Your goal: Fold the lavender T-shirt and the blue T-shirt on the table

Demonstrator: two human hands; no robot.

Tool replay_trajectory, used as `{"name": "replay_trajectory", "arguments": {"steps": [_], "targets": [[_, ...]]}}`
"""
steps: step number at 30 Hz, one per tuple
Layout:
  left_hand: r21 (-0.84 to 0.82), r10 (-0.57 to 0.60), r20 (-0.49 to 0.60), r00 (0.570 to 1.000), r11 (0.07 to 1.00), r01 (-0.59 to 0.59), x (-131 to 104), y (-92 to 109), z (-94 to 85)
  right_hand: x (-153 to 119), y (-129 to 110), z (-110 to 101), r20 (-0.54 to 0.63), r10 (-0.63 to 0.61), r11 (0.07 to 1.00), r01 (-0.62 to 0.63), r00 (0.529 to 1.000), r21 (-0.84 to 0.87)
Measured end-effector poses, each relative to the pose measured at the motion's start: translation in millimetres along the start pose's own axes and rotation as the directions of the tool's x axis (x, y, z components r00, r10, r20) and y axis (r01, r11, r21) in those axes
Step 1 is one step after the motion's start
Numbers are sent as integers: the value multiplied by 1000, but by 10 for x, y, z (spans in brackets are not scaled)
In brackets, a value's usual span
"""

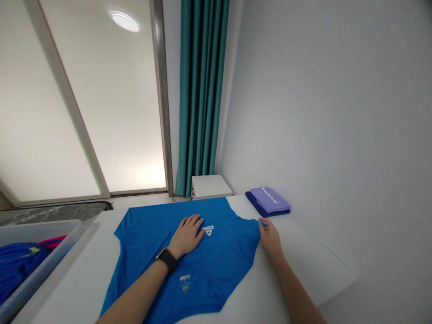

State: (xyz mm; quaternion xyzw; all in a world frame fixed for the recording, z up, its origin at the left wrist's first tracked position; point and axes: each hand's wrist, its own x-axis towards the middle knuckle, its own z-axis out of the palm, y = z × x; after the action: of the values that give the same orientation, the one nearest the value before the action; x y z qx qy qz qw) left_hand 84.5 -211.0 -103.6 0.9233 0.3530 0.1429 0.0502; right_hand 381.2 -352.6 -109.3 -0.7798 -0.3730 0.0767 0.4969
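White tabletop [270, 279] bears a blue "PEAK" shirt [229, 247], left fingers [198, 222] spread, right fingers [267, 221] pinching its edge.

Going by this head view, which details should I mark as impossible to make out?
All in the head view:
- Blue shirt: the part under the left hand and forearm is hidden; its near side is cut off by the bottom edge.
- Neck label: fine print too small.
- Plastic bin: cut off by the left edge; contents beneath the top garments are hidden.
- Watch: display too small to read.
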Motion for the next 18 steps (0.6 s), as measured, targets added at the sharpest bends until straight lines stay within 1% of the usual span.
{"name": "replay_trajectory", "arguments": {"steps": [1, 3, 4, 6, 9, 12, 16, 18], "targets": [[0, -1, 2, 1000, 1000, 1, 1, 2, -3, -12, -11, -3, 19, -11, 990, 14, 1000, -138], [2, -5, 9, 1000, 1000, 5, 8, 9, -14, -44, -37, -3, 78, 22, 931, 8, 997, -365], [3, -7, 14, 1000, 1000, 7, 14, 17, -24, -60, -48, -2, 93, 46, 900, -1, 995, -436], [5, -12, 19, 1000, 1000, 12, 30, 49, -55, -83, -54, 1, 108, 59, 864, 3, 992, -503], [-17, 12, 24, 1000, 1000, -11, 58, 156, -116, -80, -14, 4, 139, -12, 873, 78, 990, -482], [-77, 135, 48, 990, 988, -131, 63, 344, -158, -43, 55, 9, 145, -85, 898, 139, 986, -417], [-143, 290, 71, 954, 950, -278, -12, 671, -161, -4, 114, 20, 154, -95, 916, 147, 983, -372], [-187, 400, 81, 913, 906, -380, -82, 828, -155, -3, 122, 21, 166, -97, 914, 153, 981, -375]]}}
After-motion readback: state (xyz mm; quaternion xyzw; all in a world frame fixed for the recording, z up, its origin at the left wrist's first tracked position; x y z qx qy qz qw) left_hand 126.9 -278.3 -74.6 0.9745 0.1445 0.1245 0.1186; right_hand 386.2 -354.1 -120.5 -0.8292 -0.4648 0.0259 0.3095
